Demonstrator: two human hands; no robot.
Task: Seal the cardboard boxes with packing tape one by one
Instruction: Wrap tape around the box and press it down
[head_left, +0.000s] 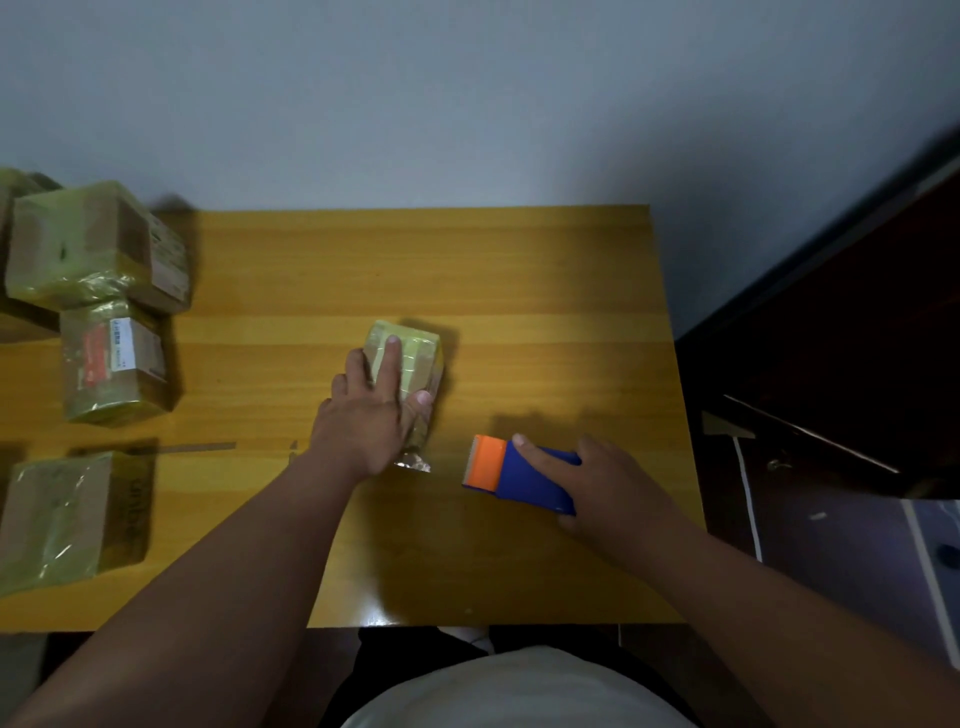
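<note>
Cardboard shows dull brown under glossy, yellowish tape on the small box (410, 364) at the centre of the frame, an oblong block standing on the bench (519, 291). The left hand (371, 410) lies flat over its top: the fingers (389, 358) are straight and spread along the taped face, the thumb pressed against the right side, so the hand presses the box and is not curled round it. A crinkled, shiny tail of clear tape (413, 461) sticks out from the near end of the box, just below the hand.

To the lower right of the box, apart from it, the right hand (613, 483) grips a tape dispenser (524, 475), a smooth plastic body in deep blue with an orange front piece pointing left. The fingers wrap over its top and the thumb sits under it; whether it touches the bench cannot be told.

The bench is a rectangle of orange-yellow wood with long horizontal grain and a slight sheen near its lower edge. At the left of the frame sit more boxes, all wrapped in wrinkled glossy tape: a large cube-like box (93, 244) at upper left, a labelled box (117, 364) with a white and red sticker just below it, and a flat box (67, 519) at lower left.
</note>
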